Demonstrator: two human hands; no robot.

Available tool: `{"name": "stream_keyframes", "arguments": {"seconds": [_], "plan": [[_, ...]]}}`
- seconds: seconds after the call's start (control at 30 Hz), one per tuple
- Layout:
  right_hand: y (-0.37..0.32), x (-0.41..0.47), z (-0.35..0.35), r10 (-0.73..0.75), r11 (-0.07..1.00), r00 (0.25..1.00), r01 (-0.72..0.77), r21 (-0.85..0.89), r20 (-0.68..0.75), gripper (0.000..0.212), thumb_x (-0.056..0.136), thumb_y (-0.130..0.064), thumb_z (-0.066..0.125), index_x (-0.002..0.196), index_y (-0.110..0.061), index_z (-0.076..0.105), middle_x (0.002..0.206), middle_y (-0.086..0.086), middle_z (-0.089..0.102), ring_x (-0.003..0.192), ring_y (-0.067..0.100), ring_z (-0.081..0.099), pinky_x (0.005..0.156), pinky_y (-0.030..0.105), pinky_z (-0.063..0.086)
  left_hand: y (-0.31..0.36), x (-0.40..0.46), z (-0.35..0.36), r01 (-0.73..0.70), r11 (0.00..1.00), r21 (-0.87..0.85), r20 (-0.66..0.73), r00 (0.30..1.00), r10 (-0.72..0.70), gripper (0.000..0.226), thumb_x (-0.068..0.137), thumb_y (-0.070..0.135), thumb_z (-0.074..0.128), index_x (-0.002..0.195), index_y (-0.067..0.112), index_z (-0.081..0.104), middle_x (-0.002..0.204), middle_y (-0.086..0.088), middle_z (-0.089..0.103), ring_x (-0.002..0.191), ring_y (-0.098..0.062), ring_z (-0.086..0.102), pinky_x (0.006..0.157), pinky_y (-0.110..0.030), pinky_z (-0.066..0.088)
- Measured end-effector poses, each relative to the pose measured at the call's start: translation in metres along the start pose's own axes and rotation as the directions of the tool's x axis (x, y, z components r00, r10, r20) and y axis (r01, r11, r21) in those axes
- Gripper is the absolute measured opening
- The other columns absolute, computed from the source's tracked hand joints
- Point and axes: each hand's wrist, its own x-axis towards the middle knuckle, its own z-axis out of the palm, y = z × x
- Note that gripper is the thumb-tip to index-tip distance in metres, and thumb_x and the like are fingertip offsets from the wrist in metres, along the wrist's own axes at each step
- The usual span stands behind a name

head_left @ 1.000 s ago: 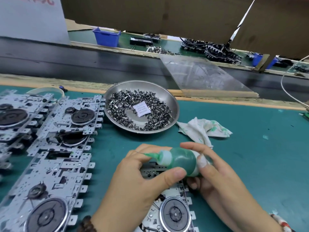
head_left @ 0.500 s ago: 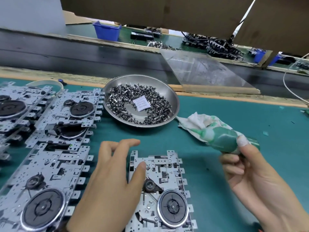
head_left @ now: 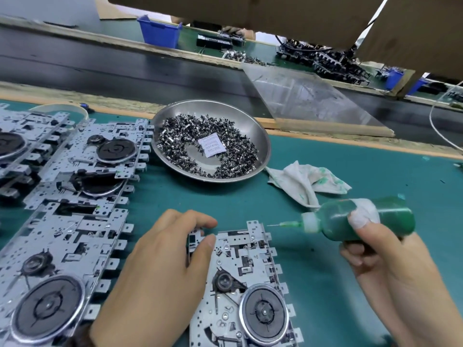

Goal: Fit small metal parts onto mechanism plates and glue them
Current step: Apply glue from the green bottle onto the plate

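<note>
A metal mechanism plate (head_left: 253, 276) with a round black wheel lies on the green mat at the bottom centre. My left hand (head_left: 160, 274) rests on its left side, thumb and fingertips touching the plate's top left corner. My right hand (head_left: 398, 271) grips a green glue bottle (head_left: 355, 219) on its side, right of the plate. The bottle's needle tip points left, just above the plate's top right corner. A steel dish (head_left: 260, 146) behind holds several small metal parts (head_left: 180, 136) and a white paper label.
Rows of overlapping mechanism plates (head_left: 72, 221) fill the left of the mat. A glue-stained white rag (head_left: 303, 181) lies right of the dish. A dark conveyor belt (head_left: 100, 61) and a clear plastic sheet (head_left: 308, 96) run behind the mat's wooden edge.
My right hand has brought the bottle down and left from over the rag toward the plate's top right corner. My left hand has shifted right on the plate, its fingers now at the top corner.
</note>
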Motion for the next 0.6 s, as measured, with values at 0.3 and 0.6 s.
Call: {"name": "stream_keyframes", "arguments": {"seconds": [0.3, 0.6], "plan": [[0.0011, -0.0022, -0.0025, -0.147, 0.969, 0.987, 0.155, -0.191, 0.060, 0.021, 0.050, -0.029, 0.070, 0.069, -0.018, 0.070, 0.059, 0.000, 0.058, 0.050, 0.011, 0.049, 0.043, 0.013, 0.036, -0.0002, -0.0012, -0.0011, 0.007, 0.999, -0.040, 0.004, 1.000, -0.007, 0.011, 0.080, 0.047, 0.041, 0.088, 0.045, 0.049, 0.096, 0.037, 0.037, 0.071, 0.008, 0.051, 0.057, -0.015, 0.036], [0.0019, -0.0014, -0.0030, -0.189, 0.925, 0.979, 0.202, -0.322, 0.071, 0.058, 0.042, -0.067, 0.080, 0.077, -0.021, 0.070, 0.057, -0.004, 0.060, 0.049, 0.008, 0.050, 0.046, 0.012, 0.039, -0.0011, -0.0030, -0.0003, 0.051, 0.995, -0.087, -0.002, 0.999, -0.051, 0.007, 0.083, 0.043, 0.046, 0.088, 0.041, 0.051, 0.066, 0.046, 0.044, 0.051, 0.009, 0.047, 0.056, -0.007, 0.034]]}}
